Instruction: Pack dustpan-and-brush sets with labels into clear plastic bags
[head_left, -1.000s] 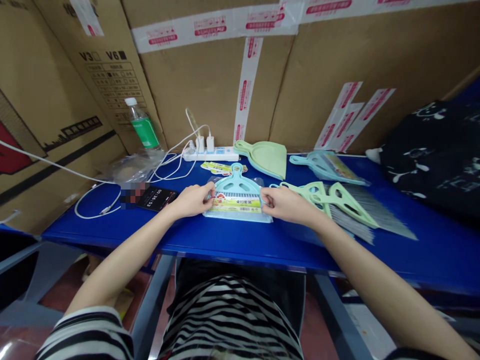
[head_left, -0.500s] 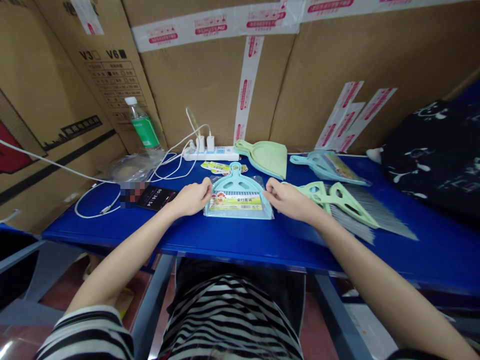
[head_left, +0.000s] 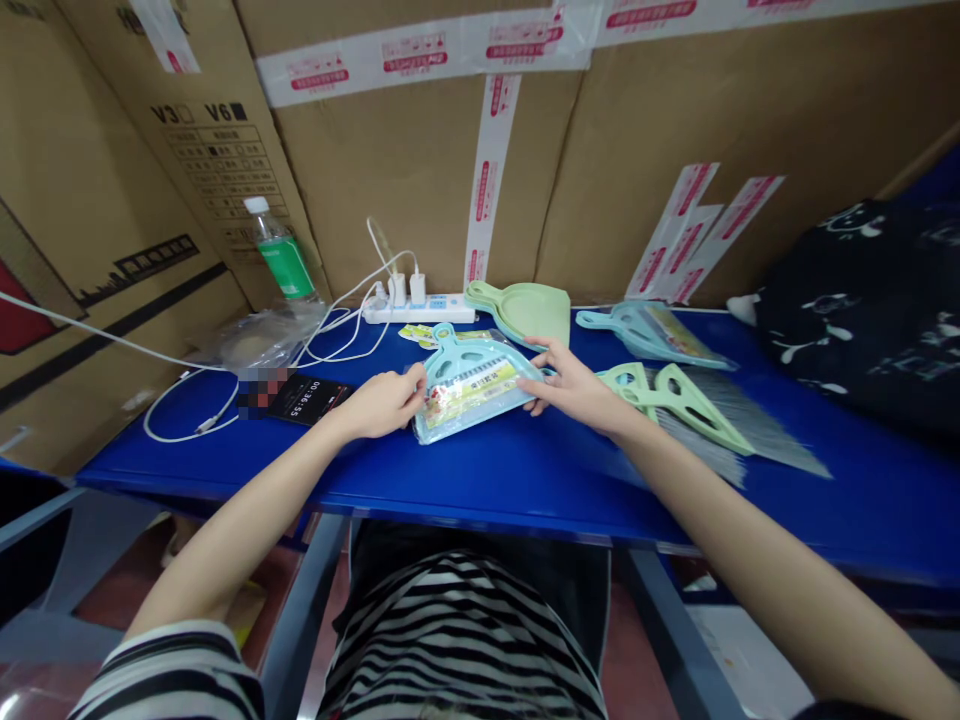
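Observation:
A light blue dustpan (head_left: 480, 368) in clear plastic wrap, with a printed card across its front, lies tilted in front of me. Its handle leans to the left. My left hand (head_left: 390, 402) is closed, pinching the wrap at the left edge. At the right edge, my right hand (head_left: 570, 388) grips the dustpan with the thumb on its face, the index finger stretched out and the other fingers partly hidden beneath. Just behind it lie printed cards (head_left: 417, 334) and a green dustpan (head_left: 536, 312), which seems stacked on a blue one.
To the right are green-handled brushes (head_left: 705, 412) with grey bristles and another wrapped blue dustpan (head_left: 637, 330). A phone (head_left: 309, 398), white cables, a power strip (head_left: 442, 308) and a bottle (head_left: 281, 255) stand left. Cardboard (head_left: 405, 180) walls the back; a dark patterned bag (head_left: 862, 310) sits far right.
The wrapped dustpan has turned anticlockwise, its handle swinging left and its right side rising. My right hand has shifted from pinching the wrap's edge to gripping the dustpan with spread fingers.

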